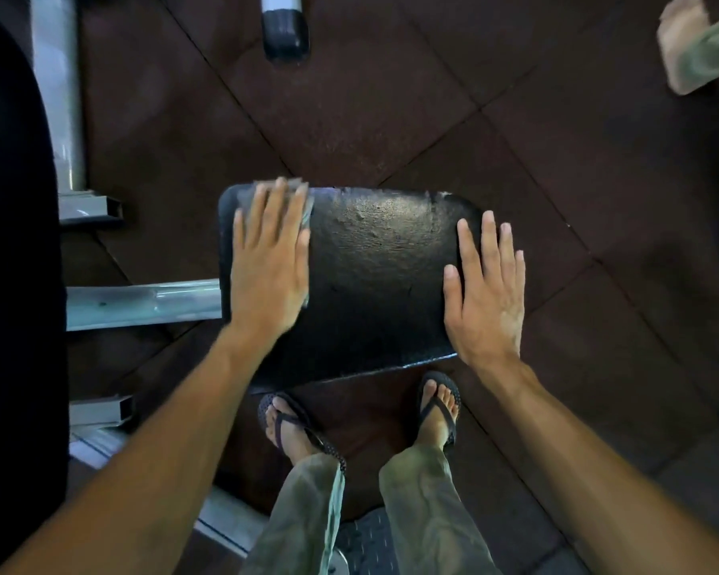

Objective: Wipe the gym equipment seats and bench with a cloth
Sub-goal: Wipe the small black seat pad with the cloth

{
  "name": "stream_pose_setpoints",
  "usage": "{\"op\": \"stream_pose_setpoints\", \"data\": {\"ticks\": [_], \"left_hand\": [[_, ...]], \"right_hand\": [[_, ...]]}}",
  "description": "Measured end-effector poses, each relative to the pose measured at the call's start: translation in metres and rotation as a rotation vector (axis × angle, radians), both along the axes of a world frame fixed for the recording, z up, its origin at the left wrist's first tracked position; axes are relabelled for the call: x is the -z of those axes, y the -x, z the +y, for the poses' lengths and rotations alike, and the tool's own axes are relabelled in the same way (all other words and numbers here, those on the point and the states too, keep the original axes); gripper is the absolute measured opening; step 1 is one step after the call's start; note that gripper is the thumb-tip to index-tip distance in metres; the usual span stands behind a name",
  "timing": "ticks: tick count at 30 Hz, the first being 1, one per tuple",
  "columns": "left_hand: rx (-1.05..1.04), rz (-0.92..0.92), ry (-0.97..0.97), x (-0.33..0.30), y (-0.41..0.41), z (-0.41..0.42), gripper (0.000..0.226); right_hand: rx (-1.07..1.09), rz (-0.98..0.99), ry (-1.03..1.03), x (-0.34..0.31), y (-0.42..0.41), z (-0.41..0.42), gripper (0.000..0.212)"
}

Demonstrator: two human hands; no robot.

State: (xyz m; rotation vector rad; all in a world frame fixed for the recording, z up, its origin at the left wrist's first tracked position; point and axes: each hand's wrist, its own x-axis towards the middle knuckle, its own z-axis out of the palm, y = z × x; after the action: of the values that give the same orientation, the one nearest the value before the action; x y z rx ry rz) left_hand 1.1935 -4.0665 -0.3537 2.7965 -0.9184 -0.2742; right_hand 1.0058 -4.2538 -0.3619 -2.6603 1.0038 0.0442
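A black padded seat (374, 276) with a worn, shiny surface lies below me in the middle of the view. My left hand (268, 263) presses flat on a grey cloth (306, 205) at the seat's left part; only the cloth's edges show past the fingers. My right hand (484, 292) rests flat, fingers spread, on the seat's right edge, with nothing in it.
Grey metal frame tubes (142, 302) join the seat from the left, and an upright post (59, 97) stands behind them. A black pad (13, 263) fills the left edge. A rubber-capped tube (285, 31) is at the top. Another person's bare foot (687, 47) is top right. Dark rubber floor tiles (598, 180) surround everything.
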Motion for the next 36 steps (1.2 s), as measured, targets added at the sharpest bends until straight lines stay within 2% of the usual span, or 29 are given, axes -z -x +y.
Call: {"op": "stream_pose_setpoints", "data": {"ticks": [4,7,10,12,15,17,19,21,23,26,29,31,34,36], "left_hand": [[-0.098,-0.007,-0.069,-0.002,0.102,0.04,0.058],[0.139,0.001,-0.022,0.001,0.128,-0.003,0.056],[0.312,0.009,0.023,0.001,0.08,-0.051,0.053],[0.216,0.015,-0.02,0.002,0.026,-0.052,0.053],[-0.056,0.001,-0.019,0.0,-0.021,-0.005,0.051],[-0.113,0.004,0.006,0.0,0.001,0.029,0.053],[-0.155,-0.018,-0.03,0.0,0.06,0.039,0.055],[-0.081,0.014,-0.04,0.001,0.116,0.02,0.058],[0.106,0.035,0.019,0.002,0.136,-0.017,0.057],[0.288,0.041,0.05,0.001,0.08,-0.063,0.053],[0.148,0.037,-0.024,0.0,0.01,-0.048,0.052],[-0.001,0.018,0.005,-0.002,0.001,-0.012,0.051],[-0.162,0.001,-0.012,-0.001,0.067,0.024,0.053],[-0.176,0.036,-0.037,0.001,0.126,0.015,0.056]], "right_hand": [[0.002,0.048,0.044,0.001,-0.001,0.004,0.055],[-0.013,0.047,0.046,0.001,-0.001,0.004,0.056],[-0.034,0.032,0.029,0.001,0.002,0.0,0.057],[-0.031,0.01,0.013,0.001,0.002,-0.001,0.057],[-0.022,0.003,0.016,0.002,0.0,0.0,0.057],[-0.011,0.009,0.031,0.002,0.0,0.001,0.057],[-0.005,0.012,0.043,0.002,0.0,0.003,0.057],[-0.001,0.018,0.05,0.001,-0.001,0.003,0.057],[-0.007,0.022,0.054,0.002,0.0,0.003,0.057],[-0.022,0.005,0.041,0.003,0.001,0.0,0.057],[-0.024,-0.016,0.027,0.003,0.002,0.0,0.056],[-0.022,-0.016,0.032,0.003,0.002,0.001,0.056],[-0.012,0.009,0.055,0.004,0.001,0.003,0.056],[-0.008,0.024,0.064,0.004,0.001,0.003,0.057]]}}
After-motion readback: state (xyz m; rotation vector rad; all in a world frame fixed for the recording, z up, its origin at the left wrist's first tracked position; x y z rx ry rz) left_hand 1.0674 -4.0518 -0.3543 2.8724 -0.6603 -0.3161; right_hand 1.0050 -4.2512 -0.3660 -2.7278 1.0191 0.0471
